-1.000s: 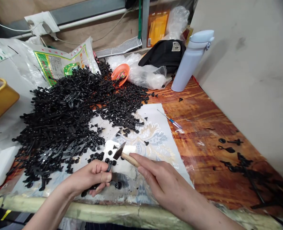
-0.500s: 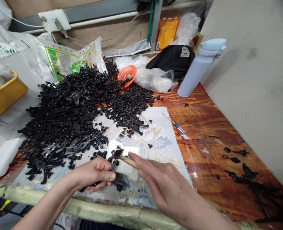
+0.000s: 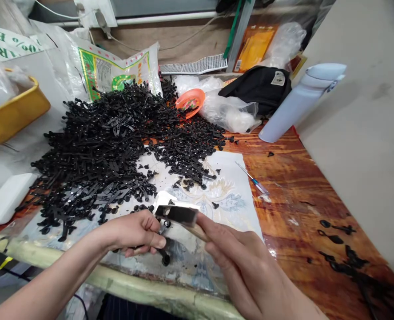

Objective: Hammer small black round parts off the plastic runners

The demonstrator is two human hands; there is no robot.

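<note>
In the head view my right hand (image 3: 241,251) is closed around the wooden handle of a hammer (image 3: 176,214), its dark head raised over the work spot. Fingers and thumb of my left hand (image 3: 138,233) pinch a slim black plastic piece (image 3: 164,257) with a round end, most of it hidden by the fingers. Behind the hammer head lies a white block (image 3: 166,198), partly covered. Just beyond my left hand, a large heap of black plastic parts (image 3: 113,133) spreads over a patterned pale cloth (image 3: 240,222).
A screwdriver (image 3: 255,181) lies on the wooden table (image 3: 293,186). Loose black parts (image 3: 343,229) are at the right. A pale blue bottle (image 3: 300,104), a black bag (image 3: 260,89) and an orange dish (image 3: 190,103) stand at the back. On the left are a yellow bin (image 3: 20,113) and a white box (image 3: 8,200).
The hammer has lifted off the white block toward the camera, my right hand rising with it. My left hand keeps its hold on the black piece. The view has shifted slightly.
</note>
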